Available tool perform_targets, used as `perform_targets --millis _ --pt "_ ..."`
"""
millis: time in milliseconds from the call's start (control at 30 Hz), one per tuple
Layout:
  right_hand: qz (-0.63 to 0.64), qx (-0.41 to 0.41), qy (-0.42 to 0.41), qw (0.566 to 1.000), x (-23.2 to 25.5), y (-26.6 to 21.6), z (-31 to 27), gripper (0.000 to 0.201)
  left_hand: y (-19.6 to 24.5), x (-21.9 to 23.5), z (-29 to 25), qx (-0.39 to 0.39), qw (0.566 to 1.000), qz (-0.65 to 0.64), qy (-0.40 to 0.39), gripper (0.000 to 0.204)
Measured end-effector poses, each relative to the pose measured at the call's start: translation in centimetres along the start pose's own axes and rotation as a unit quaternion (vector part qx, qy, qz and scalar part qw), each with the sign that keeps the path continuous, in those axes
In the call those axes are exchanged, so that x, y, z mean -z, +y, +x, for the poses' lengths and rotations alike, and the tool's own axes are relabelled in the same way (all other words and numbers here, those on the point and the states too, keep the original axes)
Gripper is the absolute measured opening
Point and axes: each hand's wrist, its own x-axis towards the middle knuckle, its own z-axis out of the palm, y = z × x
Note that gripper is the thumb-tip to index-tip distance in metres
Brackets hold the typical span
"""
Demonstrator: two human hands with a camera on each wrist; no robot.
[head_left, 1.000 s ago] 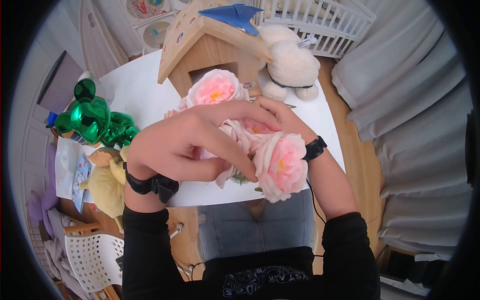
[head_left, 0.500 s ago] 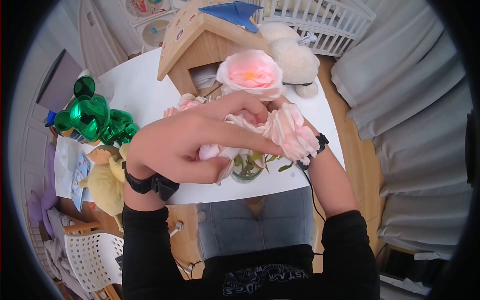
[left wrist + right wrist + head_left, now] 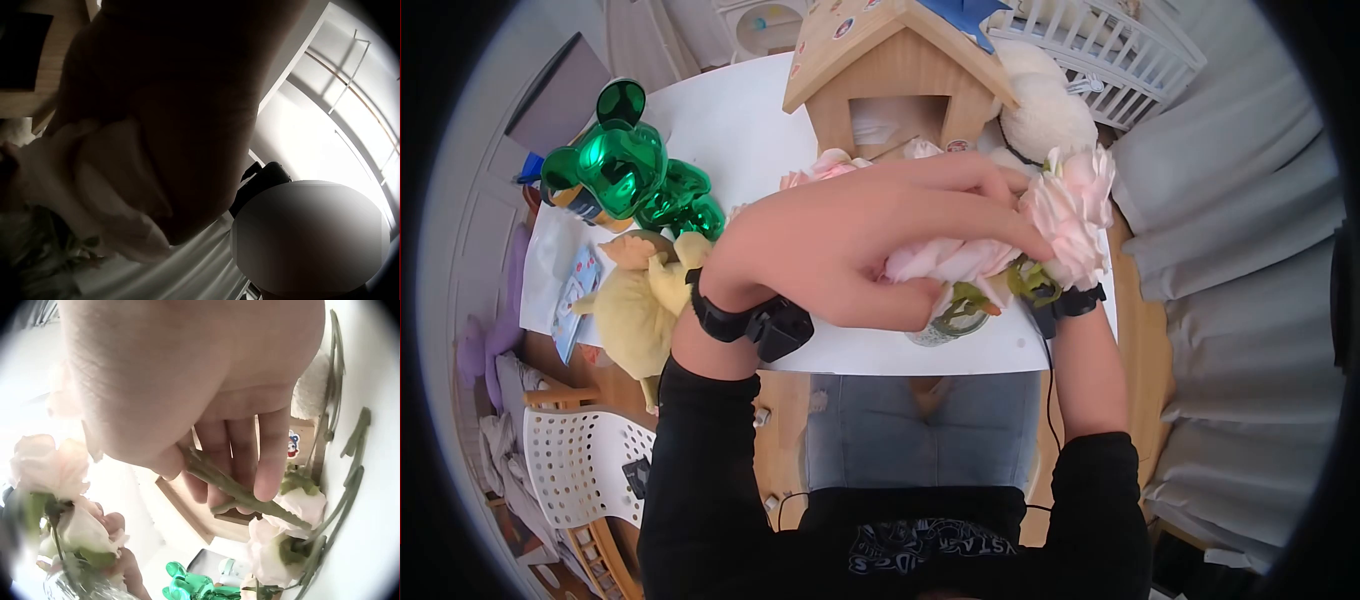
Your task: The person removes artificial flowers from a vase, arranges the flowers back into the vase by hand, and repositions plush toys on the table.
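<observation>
My left hand (image 3: 880, 240) reaches across from the left, its thumb and fingers around pale pink roses (image 3: 955, 258) that stand in a clear glass vase (image 3: 948, 328). One more rose (image 3: 1072, 205) leans out to the right beyond the fingertips. The left wrist view is dark, with petals (image 3: 115, 194) close by the hand. In the right wrist view, my right hand (image 3: 206, 394) pinches a green stem (image 3: 234, 490) between thumb and fingers. The head view hides most of this hand behind roses and the left hand. Loose roses (image 3: 275, 553) lie beyond the stem.
A wooden toy house (image 3: 890, 85) stands at the back, with a white plush toy (image 3: 1045, 110) beside it. To the left are a shiny green bear figure (image 3: 625, 165) and a yellow plush toy (image 3: 635, 305). A cable (image 3: 1050, 385) hangs from the right wrist band.
The head view has shifted, so the table appears farther right. The large open rose seen before the house is no longer there. The rightmost rose has turned upward, uncovering more of the vase.
</observation>
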Motion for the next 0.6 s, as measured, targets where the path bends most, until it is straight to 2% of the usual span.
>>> perform_targets --millis 33,67,100,133,200,267,300,400,433,500,600 --pt "-0.197 0.053 -0.008 0.979 -4.2 -3.1 -1.5 0.041 -0.1 -0.2 0.1 -0.001 1.0 0.0 0.001 0.076" --pt "-0.388 0.105 -0.017 0.915 -6.3 -4.8 -2.2 0.043 -0.4 -0.5 0.3 -0.016 1.0 0.011 0.018 0.076" --pt "-0.404 0.174 0.028 0.898 -4.6 -4.5 -0.8 0.042 -0.6 -0.7 0.3 -0.032 0.999 0.022 0.039 0.076" --pt "-0.407 0.171 0.027 0.897 -4.5 -5.4 -1.0 0.042 -0.4 -0.7 0.1 -0.033 0.998 0.021 0.043 0.076" --pt "-0.33 0.294 0.084 0.893 -5.3 -8.1 -2.3 0.041 0.1 -0.4 0.0 0.038 0.999 -0.014 0.005 0.077" --pt "-0.323 0.332 0.051 0.885 -6.8 -11.1 -4.7 0.039 0.3 -0.3 0.4 0.033 0.999 -0.021 0.001 0.077" --pt "-0.355 0.356 0.069 0.862 -8.0 -12.1 -6.0 0.039 0.4 -0.3 0.5 0.034 0.999 -0.024 0.0 0.078" --pt "-0.355 0.422 -0.064 0.832 -10.7 -14.3 -8.9 0.047 0.2 -0.1 0.7 0.047 0.998 -0.047 -0.015 0.08" --pt "-0.358 0.425 -0.064 0.829 -12.0 -14.2 -9.5 0.047 0.0 -0.1 0.7 0.042 0.998 -0.045 -0.016 0.08" --pt "-0.316 0.387 -0.119 0.858 -15.0 -12.9 -10.2 0.055 -0.4 -0.2 0.8 0.041 0.996 -0.077 -0.021 0.08" --pt "-0.302 0.299 -0.048 0.904 -18.9 -9.8 -10.7 0.053 -0.1 -0.1 0.6 0.06 0.995 -0.081 -0.023 0.078"
